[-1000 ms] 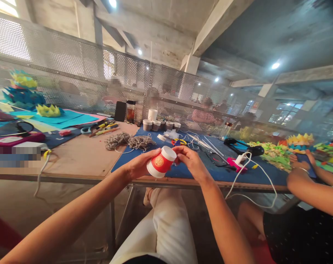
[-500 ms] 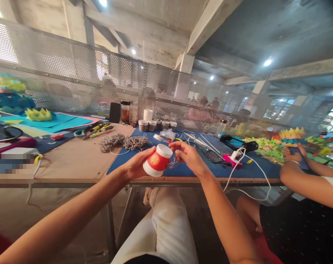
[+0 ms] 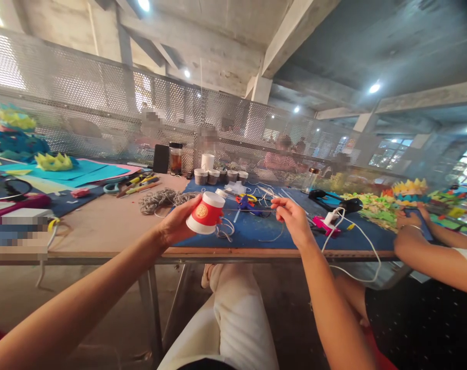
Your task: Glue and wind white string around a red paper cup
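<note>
My left hand (image 3: 180, 221) is wrapped round a red and white paper cup (image 3: 206, 212) with a gold emblem. The cup is tilted, its closed white base facing up. To the right, my right hand (image 3: 291, 216) pinches a thin grey string (image 3: 249, 209) that stretches across from the cup. A loose end of string (image 3: 277, 237) hangs below the right hand. More pale cord (image 3: 226, 229) loops down beside the cup. Where the string joins the cup is hidden.
Bundles of grey twine (image 3: 156, 200) lie left of the cup. Several small cups (image 3: 201, 176) stand behind, near a perforated metal screen (image 3: 237, 118). Pliers (image 3: 251, 198), a pink power socket (image 3: 326, 226) and its white cable lie rightward. A co-worker's arm (image 3: 430, 246) rests at far right.
My left hand has carried the cup to the left. My right hand has drawn away to the right, and the string now spans the gap between them.
</note>
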The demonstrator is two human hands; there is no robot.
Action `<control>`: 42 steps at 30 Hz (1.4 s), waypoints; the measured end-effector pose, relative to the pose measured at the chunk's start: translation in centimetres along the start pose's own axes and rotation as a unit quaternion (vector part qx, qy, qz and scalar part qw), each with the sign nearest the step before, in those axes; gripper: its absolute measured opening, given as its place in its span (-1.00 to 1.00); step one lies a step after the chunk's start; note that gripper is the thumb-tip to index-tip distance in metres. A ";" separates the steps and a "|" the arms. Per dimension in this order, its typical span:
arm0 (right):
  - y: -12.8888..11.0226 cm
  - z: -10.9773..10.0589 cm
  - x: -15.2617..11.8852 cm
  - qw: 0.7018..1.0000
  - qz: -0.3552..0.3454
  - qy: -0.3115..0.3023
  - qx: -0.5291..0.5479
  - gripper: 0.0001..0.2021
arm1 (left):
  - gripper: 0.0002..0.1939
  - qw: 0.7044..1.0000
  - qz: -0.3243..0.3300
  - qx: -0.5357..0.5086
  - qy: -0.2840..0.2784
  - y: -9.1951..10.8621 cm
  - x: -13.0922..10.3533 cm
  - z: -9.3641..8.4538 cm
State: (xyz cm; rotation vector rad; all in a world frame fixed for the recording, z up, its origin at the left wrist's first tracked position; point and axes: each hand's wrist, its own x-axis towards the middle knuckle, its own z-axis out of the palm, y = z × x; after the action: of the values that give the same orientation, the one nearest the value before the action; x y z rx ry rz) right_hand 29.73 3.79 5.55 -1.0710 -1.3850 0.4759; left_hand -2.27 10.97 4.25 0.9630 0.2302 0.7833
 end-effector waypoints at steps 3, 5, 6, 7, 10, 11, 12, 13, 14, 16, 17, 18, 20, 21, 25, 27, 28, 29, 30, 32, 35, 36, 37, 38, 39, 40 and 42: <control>-0.3 -0.7 -0.6 0.998 0.034 -0.006 0.052 -0.77 | -0.58 1.000 0.023 -0.003 0.020 0.2 0.3 -0.4; -0.1 -1.3 -0.9 0.997 0.052 -0.004 0.057 -0.73 | -0.61 0.999 0.032 -0.005 0.033 0.3 0.6 -1.0; 0.1 -1.7 -1.0 0.997 0.057 -0.005 0.047 -0.71 | -0.62 0.999 0.034 -0.005 0.039 0.4 0.8 -1.4; 0.3 -2.1 -1.0 0.998 0.060 -0.009 0.027 -0.70 | -0.62 0.998 0.036 -0.005 0.045 0.4 0.9 -1.7; 1.2 -3.4 -1.3 0.993 0.071 -0.049 -0.080 -0.69 | -0.63 0.997 0.033 -0.009 0.068 0.6 1.0 -2.4; 1.4 -3.8 -1.5 0.987 0.076 -0.070 -0.122 -0.69 | -0.64 0.996 0.032 -0.011 0.078 0.6 0.9 -2.5; 1.5 -4.2 -1.7 0.980 0.081 -0.091 -0.159 -0.69 | -0.64 0.995 0.034 -0.011 0.088 0.6 0.8 -2.5; 1.5 -4.5 -2.0 0.972 0.084 -0.109 -0.191 -0.69 | -0.65 0.994 0.038 -0.010 0.098 0.6 0.8 -2.4; 1.4 -4.8 -2.3 0.965 0.087 -0.124 -0.214 -0.69 | -0.65 0.993 0.043 -0.008 0.107 0.6 0.7 -2.4; 1.2 -5.4 -3.0 0.952 0.102 -0.153 -0.245 -0.70 | -0.66 0.991 0.054 -0.003 0.118 0.6 0.6 -2.3; 1.1 -5.7 -3.4 0.945 0.112 -0.170 -0.257 -0.70 | -0.66 0.991 0.059 -0.003 0.121 0.6 0.6 -2.3; 1.0 -6.1 -3.7 0.938 0.122 -0.186 -0.267 -0.71 | -0.66 0.990 0.062 -0.004 0.123 0.5 0.6 -2.3; 1.0 -6.7 -4.1 0.928 0.135 -0.205 -0.281 -0.71 | -0.67 0.989 0.065 -0.005 0.129 0.4 0.6 -2.4; 1.0 -7.0 -4.3 0.929 0.134 -0.203 -0.278 -0.71 | -0.68 0.989 0.064 -0.003 0.133 0.3 0.5 -2.4; 1.5 -7.7 -4.7 0.977 0.120 -0.085 -0.152 -0.71 | -0.68 0.988 0.044 0.012 0.145 0.0 0.2 -2.3; 1.6 -7.5 -4.7 0.993 0.113 -0.008 -0.026 -0.74 | -0.67 0.988 0.032 0.022 0.146 -0.2 0.2 -2.2; 1.6 -7.2 -4.7 0.993 0.108 0.022 0.040 -0.76 | -0.67 0.989 0.028 0.026 0.145 -0.4 0.2 -2.2; 1.6 -6.9 -4.6 0.988 0.102 0.043 0.104 -0.78 | -0.67 0.989 0.025 0.029 0.141 -0.6 0.2 -2.2; 1.5 -6.5 -4.5 0.980 0.096 0.060 0.162 -0.80 | -0.67 0.990 0.023 0.032 0.137 -0.8 0.2 -2.2; 1.2 -5.6 -4.2 0.959 0.092 0.077 0.255 -0.83 | -0.67 0.991 0.023 0.032 0.130 -1.1 0.2 -2.2; 0.6 -4.2 -3.5 0.930 0.092 0.083 0.347 -0.84 | -0.65 0.989 0.020 0.060 0.135 -1.4 0.2 -1.9; 0.3 -3.7 -3.3 0.922 0.088 0.081 0.368 -0.84 | -0.64 0.987 0.018 0.074 0.139 -1.4 0.2 -1.8; 0.0 -3.2 -3.0 0.917 0.080 0.080 0.382 -0.84 | -0.64 0.985 0.016 0.089 0.145 -1.4 0.1 -1.7; -0.4 -2.7 -2.8 0.917 0.069 0.079 0.384 -0.84 | -0.63 0.983 0.014 0.103 0.150 -1.4 0.0 -1.6; -0.8 -2.2 -2.7 0.923 0.056 0.078 0.372 -0.84 | -0.63 0.981 0.013 0.113 0.156 -1.3 -0.1 -1.5; -1.2 -1.7 -2.6 0.935 0.044 0.076 0.345 -0.83 | -0.62 0.979 0.015 0.123 0.161 -1.3 -0.2 -1.4; -2.2 -0.5 -2.8 0.962 0.030 0.055 0.264 -0.78 | -0.60 0.974 0.020 0.148 0.172 -1.3 -0.4 -1.1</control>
State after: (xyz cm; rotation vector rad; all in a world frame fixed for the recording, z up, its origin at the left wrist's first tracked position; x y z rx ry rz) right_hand 28.96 0.32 5.88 -0.6886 -1.0437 0.7697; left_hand -2.46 10.99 2.51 1.1095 0.6433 0.9699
